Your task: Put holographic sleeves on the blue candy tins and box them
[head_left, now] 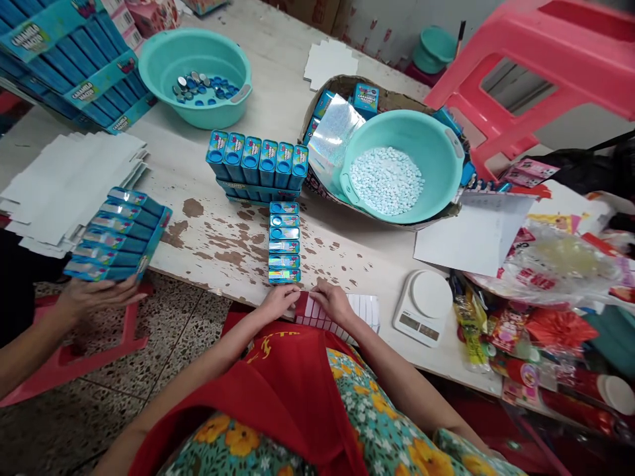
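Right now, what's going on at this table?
The person's left hand is in front of a row of six blue containers; their right hand is over a sheet of pale strips. Whether either grips anything is unclear. At far left, a co-worker's hand holds a blue pack. A white scale sits right of the sheet; white pellets lie in a teal bowl.

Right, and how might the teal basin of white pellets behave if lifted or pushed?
The basin will probably keep its shape, as its sides stand round and undented. Its loose pellets would likely slide if it tilted. Set in a crowded carton, it might tip when pushed.
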Demonstrator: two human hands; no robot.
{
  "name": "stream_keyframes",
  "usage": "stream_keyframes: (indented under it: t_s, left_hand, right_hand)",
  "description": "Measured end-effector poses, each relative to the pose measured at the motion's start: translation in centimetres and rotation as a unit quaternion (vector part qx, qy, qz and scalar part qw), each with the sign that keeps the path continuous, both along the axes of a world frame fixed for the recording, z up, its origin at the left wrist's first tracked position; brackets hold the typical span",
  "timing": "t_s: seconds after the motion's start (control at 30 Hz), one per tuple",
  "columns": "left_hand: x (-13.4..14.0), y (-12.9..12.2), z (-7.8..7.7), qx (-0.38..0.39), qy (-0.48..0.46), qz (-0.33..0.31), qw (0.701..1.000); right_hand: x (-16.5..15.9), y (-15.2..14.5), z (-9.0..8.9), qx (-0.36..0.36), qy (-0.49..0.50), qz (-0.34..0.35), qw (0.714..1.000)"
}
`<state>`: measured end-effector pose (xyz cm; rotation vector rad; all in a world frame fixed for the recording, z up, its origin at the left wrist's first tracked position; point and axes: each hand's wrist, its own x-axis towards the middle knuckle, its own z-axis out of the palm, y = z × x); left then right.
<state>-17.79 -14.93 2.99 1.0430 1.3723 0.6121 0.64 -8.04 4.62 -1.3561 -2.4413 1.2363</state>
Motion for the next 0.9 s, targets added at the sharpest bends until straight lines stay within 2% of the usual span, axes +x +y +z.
stream_keyframes:
  t_s: [0.13,0.27,0.4,0.53,0.63,0.77,0.83,0.9]
  left_hand:
    - [-0.5,-0.1,-0.1,0.01,0.012,-0.031,0.999]
    - [-0.3,0.3,-0.3,0.041,0.07,-0.039,0.996]
    - [0.3,0.6,-1.0,0.018,0.08,-0.01,0.997]
    - [0.9,0.5,-1.1,-0.032,0.039,0.045,0.998]
    - [1.2,0.5,-1.0,-0.049,0.021,0.066,0.996]
    - [1.3,0.9,-1.2,-0.039,0.076,0.024,0.996]
    - [1.2,1.0,-1.1,-0.032,0.114,0.009,0.993]
    - [0.9,1.0,-0.5,-0.026,0.135,0.005,0.99]
  right_hand:
    - [-0.3,-0.2,-0.4,0.03,-0.031,0.019,0.999]
    - [-1.0,-1.5,-0.3,0.171,-0.068,0.04,0.982]
    - [-1.1,-3.2,-0.6,0.228,-0.099,0.126,0.96]
    - [-0.2,-3.6,-1.3,0.25,-0.08,0.172,0.949]
    - [0.4,-3.4,-1.2,0.252,-0.052,0.177,0.95]
    - [0.3,-3.0,0.2,0.204,-0.033,0.152,0.967]
    - [0.2,-2.9,1.6,0.153,0.003,0.107,0.982]
    - [0.1,-2.6,3.5,0.09,0.058,0.032,0.994]
